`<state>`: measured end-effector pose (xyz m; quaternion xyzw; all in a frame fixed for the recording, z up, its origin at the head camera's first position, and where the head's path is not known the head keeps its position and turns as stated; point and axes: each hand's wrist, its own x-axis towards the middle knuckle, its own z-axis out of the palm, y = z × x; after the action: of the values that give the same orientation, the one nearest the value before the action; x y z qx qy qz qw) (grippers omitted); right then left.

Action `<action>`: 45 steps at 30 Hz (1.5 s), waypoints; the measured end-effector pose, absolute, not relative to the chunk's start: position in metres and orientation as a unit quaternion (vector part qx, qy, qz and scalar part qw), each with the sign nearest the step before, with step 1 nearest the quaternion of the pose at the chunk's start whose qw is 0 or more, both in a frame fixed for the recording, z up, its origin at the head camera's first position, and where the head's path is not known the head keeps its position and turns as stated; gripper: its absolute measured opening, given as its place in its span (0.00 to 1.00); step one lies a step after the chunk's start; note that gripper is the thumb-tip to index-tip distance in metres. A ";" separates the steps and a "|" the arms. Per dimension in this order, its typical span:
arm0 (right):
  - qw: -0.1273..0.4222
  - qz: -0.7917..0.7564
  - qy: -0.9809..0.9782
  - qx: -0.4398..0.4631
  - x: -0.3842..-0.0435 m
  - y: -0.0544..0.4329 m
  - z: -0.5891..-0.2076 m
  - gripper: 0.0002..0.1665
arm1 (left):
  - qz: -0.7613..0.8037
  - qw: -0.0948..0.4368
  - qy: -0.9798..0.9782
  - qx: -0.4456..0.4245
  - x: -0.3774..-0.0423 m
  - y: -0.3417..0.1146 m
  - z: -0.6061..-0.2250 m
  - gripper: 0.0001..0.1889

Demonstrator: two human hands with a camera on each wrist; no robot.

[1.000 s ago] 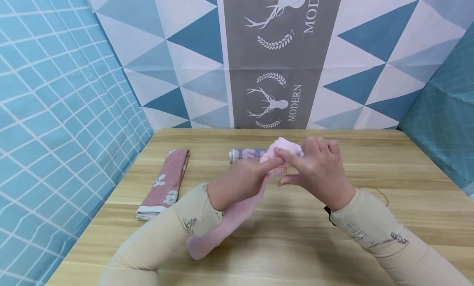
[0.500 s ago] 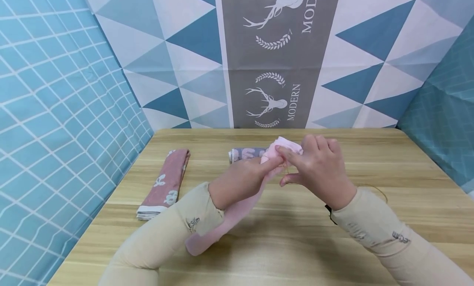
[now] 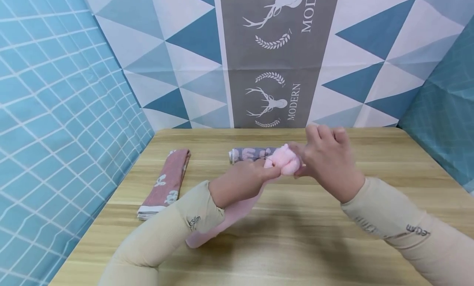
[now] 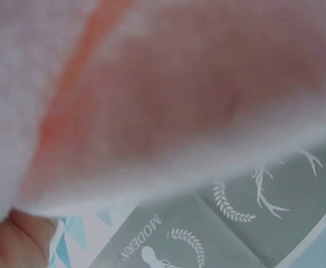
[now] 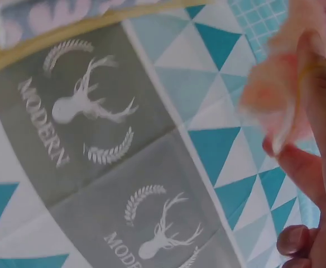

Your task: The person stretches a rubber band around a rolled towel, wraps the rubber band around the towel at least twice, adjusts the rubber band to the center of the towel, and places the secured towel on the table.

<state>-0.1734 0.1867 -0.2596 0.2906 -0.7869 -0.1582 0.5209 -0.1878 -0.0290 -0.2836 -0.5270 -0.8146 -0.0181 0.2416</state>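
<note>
A long pink towel [image 3: 284, 159] is held up over the table, its far end bunched into a round, puffy knob. My left hand [image 3: 240, 181] grips it just below the knob, where a thin band shows faintly. My right hand [image 3: 331, 164] has thumb and forefinger at the knob's right side. In the right wrist view they pinch the bunched towel [image 5: 272, 89], and a yellow rubber band [image 5: 301, 84] runs by the thumb. Blurred towel cloth [image 4: 18, 84] fills most of the left wrist view, with part of a hand [image 4: 18, 240] at the lower corner.
On the wooden table [image 3: 314, 245], a folded dusty-pink towel [image 3: 164, 183] lies at the left. A rolled grey-blue towel [image 3: 248, 154] lies at the back, partly behind the hands. Patterned cloths hang behind and at both sides.
My right hand has shifted right and slightly up. The flat end of the pink towel has become a rounded knob. A yellow loop on the table at right is now hidden by the sleeve.
</note>
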 end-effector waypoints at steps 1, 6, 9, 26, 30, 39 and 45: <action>0.521 -0.164 -0.786 0.290 -0.173 0.188 -0.257 0.41 | -0.015 0.261 -0.801 -0.539 -0.188 -0.030 -0.284 0.12; 0.439 -0.145 -0.830 0.311 -0.163 0.195 -0.244 0.43 | -0.039 0.295 -0.737 -0.607 -0.189 -0.036 -0.286 0.11; 0.381 -0.144 -0.857 0.317 -0.157 0.198 -0.240 0.51 | -0.065 0.299 -0.700 -0.645 -0.190 -0.039 -0.289 0.08; 0.162 0.138 -0.899 0.382 -0.166 0.195 -0.260 0.16 | -0.360 0.261 -0.576 -0.686 -0.188 -0.024 -0.294 0.11; 0.190 0.276 -0.842 0.423 -0.173 0.193 -0.271 0.10 | -0.424 0.325 -0.601 -0.594 -0.196 -0.020 -0.295 0.13; 0.298 0.507 -0.758 0.283 -0.167 0.165 -0.299 0.12 | -0.479 0.394 -0.664 -0.419 -0.199 -0.014 -0.289 0.13; 0.137 0.555 -0.789 0.225 -0.163 0.151 -0.310 0.37 | -0.594 0.404 -0.644 -0.264 -0.205 -0.009 -0.276 0.13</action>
<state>-0.1629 0.1509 -0.3101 0.2255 -0.7888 0.5552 0.1365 -0.2051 -0.0090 -0.2762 -0.2637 -0.6444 -0.5935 0.4036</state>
